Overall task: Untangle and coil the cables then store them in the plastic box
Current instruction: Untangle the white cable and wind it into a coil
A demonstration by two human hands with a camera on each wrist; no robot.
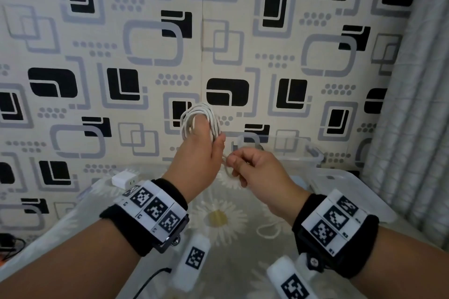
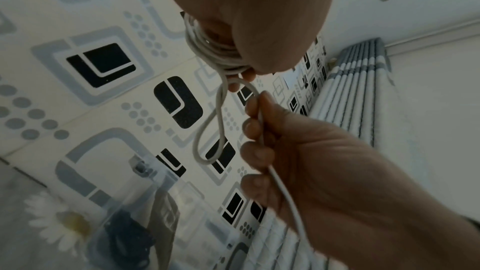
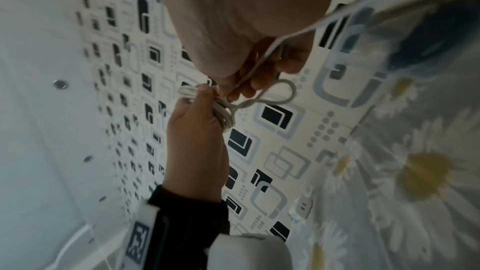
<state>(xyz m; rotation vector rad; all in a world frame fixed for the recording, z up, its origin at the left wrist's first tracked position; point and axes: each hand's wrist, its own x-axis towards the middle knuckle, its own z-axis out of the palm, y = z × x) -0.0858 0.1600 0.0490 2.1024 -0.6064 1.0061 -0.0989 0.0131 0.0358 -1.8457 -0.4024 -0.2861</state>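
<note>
In the head view my left hand (image 1: pixel 206 150) is raised above the table and grips a coil of white cable (image 1: pixel 199 116) wound round its fingers. My right hand (image 1: pixel 239 165), just to the right, pinches the loose strand (image 2: pixel 207 130) that leaves the coil in a small loop. The strand runs through the right hand's (image 2: pixel 298 151) curled fingers, and its tail (image 1: pixel 269 228) lies on the tablecloth. The right wrist view shows the coil (image 3: pixel 223 116) in my left hand (image 3: pixel 197 141) and the loop (image 3: pixel 285 93). The clear plastic box (image 1: pixel 298 155) stands behind the hands, with something dark (image 2: pixel 127 233) inside.
A white charger (image 1: pixel 124 178) lies at the table's back left by the patterned wall. The box's clear lid (image 1: pixel 352 187) rests at the right, near the curtain (image 1: pixel 413 104). A black cable (image 1: pixel 150 279) crosses the near edge of the daisy tablecloth (image 1: pixel 218 218).
</note>
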